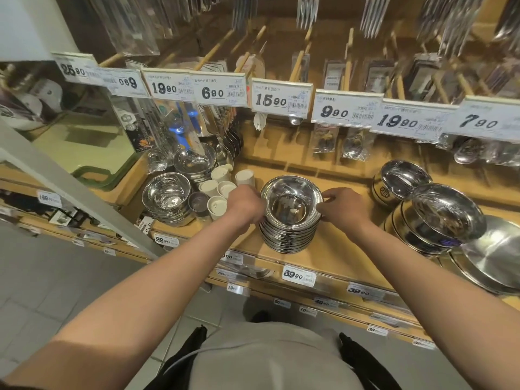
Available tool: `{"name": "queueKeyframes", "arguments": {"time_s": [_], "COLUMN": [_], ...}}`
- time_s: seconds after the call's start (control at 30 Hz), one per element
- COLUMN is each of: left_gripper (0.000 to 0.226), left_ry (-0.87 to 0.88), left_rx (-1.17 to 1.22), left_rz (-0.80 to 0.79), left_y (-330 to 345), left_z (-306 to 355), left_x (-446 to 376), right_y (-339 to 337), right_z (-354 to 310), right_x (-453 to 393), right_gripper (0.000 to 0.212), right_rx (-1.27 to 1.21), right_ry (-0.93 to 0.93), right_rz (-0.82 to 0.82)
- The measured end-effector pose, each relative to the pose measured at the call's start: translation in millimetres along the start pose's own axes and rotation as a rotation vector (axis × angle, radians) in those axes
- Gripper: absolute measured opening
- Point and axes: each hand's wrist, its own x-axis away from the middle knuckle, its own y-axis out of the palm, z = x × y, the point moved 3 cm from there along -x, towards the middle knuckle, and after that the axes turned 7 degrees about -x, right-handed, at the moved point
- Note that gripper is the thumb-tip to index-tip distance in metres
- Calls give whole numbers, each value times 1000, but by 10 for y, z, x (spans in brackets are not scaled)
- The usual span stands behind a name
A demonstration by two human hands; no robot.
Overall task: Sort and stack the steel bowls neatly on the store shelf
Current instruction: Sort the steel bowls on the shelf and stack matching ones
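Observation:
A tall stack of shiny steel bowls [289, 220] stands in the middle of the wooden shelf [337, 254]. My left hand [245, 203] grips the left rim of the top bowl with curled fingers. On the opposite rim, my right hand [342, 205] pinches the edge between thumb and fingertips. A second stack of steel bowls [168, 201] sits to the left, with a third stack of bowls [194, 162] behind it. To the right stand larger steel bowls [444, 212] and a steel pot [399, 178].
Several small white cups [218, 190] crowd the shelf just left of my left hand. Flat steel plates [495, 254] lie at the far right. Price tags [280, 100] and hanging cutlery packs [354, 144] overhang the shelf's back. A grey post [70, 187] slants on the left.

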Motion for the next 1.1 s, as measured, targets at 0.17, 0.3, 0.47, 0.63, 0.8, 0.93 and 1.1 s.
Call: {"name": "queueKeyframes", "arguments": {"time_s": [0.17,0.3,0.47,0.63,0.8,0.93,1.1], "left_gripper": [15,16,17,18,23,21,23], "left_ry": [-20,-24,-19,10,31,49,66], "left_rx": [-64,-72,-70,-124,-132,-101,-103], "left_rz": [-18,14,3,-42,-49,-33,-26], "left_y": [14,-16,-104,-56,-49,-49,-30], "left_z": [1,52,115,64,57,64,66], "left_x": [-7,-19,-77,-84,-126,-154,-194], "right_y": [37,51,86,99,91,71,47], "right_z": [-18,-10,-28,-24,-26,-47,-101], "right_x": [7,28,62,73,65,59,29], "right_gripper": [21,22,14,8,13,14,24], "right_rx": [-29,-47,-74,-33,48,101,81], "right_ry": [39,47,57,65,59,43,34], "right_rz": [-10,21,37,47,47,29,22]}}
